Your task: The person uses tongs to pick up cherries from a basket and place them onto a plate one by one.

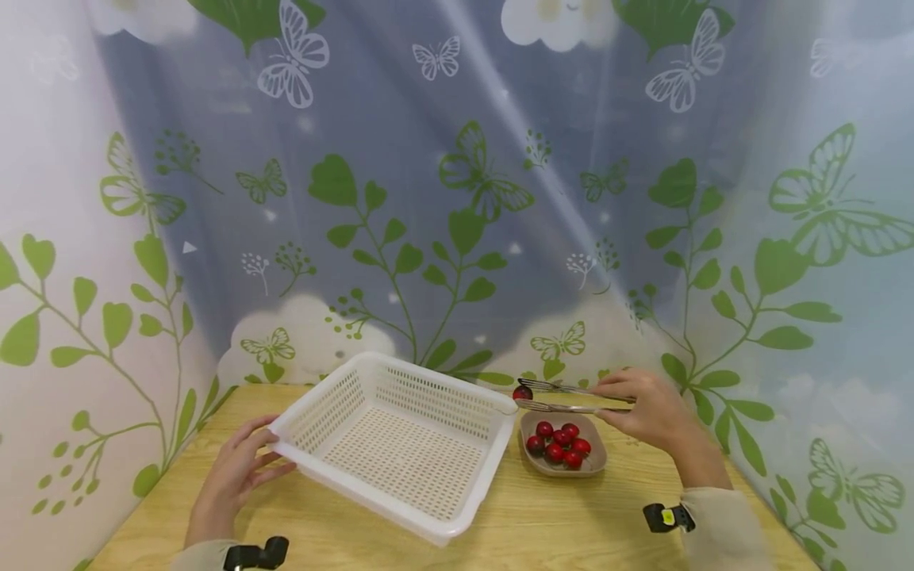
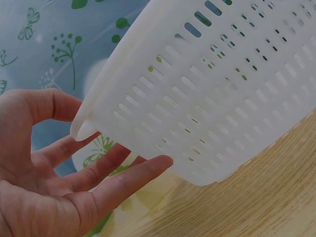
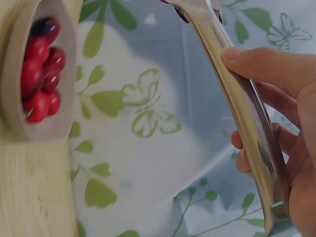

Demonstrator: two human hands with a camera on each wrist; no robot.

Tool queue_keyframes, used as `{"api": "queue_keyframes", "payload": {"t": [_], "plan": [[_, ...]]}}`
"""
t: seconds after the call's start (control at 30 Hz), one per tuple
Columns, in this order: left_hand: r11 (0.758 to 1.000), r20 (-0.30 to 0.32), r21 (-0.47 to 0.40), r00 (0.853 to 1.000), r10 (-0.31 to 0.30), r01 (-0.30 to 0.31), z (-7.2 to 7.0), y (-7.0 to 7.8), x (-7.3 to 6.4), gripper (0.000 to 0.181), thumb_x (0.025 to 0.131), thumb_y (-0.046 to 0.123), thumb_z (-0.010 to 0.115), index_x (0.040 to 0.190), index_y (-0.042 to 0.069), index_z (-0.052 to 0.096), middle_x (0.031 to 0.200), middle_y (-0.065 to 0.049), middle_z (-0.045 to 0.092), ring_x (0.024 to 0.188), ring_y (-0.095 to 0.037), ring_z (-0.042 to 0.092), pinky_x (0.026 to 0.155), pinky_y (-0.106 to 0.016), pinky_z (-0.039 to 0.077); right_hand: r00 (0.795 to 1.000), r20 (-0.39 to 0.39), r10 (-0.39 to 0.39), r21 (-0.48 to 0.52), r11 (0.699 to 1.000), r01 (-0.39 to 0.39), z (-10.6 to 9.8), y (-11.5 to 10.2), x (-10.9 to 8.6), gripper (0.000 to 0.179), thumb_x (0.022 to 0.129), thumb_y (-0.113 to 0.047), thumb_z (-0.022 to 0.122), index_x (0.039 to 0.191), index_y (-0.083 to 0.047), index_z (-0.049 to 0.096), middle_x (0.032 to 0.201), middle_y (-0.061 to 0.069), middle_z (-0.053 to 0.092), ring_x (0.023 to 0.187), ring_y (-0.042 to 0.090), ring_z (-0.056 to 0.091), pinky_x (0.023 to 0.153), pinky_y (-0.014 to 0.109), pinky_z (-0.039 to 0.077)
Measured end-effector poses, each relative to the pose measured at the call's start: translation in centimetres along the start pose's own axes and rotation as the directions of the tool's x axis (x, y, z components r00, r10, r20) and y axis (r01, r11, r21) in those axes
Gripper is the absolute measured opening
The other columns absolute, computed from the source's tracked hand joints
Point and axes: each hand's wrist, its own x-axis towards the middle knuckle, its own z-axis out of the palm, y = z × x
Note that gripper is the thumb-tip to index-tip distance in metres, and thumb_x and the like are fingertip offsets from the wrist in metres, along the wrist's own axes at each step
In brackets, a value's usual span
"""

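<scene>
My left hand (image 1: 236, 472) holds the left corner of a white slotted plastic basket (image 1: 378, 496). In the left wrist view, fingers (image 2: 54, 104) lie at the rim and another digit reaches along the outer wall. My right hand (image 1: 653, 408) grips metal tongs (image 1: 564, 409), thumb on one arm and fingers round the other. Between the tong tips is a dark red cherry-like fruit (image 1: 523, 393), close to the basket's right rim. Below the tongs, a small beige dish (image 1: 564, 469) bears several red cherry-like fruits (image 3: 33, 76).
The basket and dish stand side by side on a light wood-grain table (image 1: 543, 523). Behind and at both sides hangs a curtain (image 1: 428, 262) printed with leaves and butterflies. Nothing lies inside the basket.
</scene>
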Motion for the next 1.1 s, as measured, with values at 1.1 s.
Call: {"api": "queue_keyframes", "payload": {"t": [1.1], "plan": [[1.0,-0.004,0.017,1.0,-0.006,0.006,0.0,0.1,0.0,0.042,0.103,0.013,0.052,0.144,0.015,0.047,0.117,0.0,0.057,0.096,-0.017,0.071,0.096,-0.043,0.065,0.903,0.338,0.263,-0.189,0.959,-0.209,2.7,3.2,-2.7,0.026,0.079,-0.027,0.088,0.103,-0.02,0.083,0.113,0.005,0.075,0.089,0.028,0.073,0.063,0.042,0.061]]}}
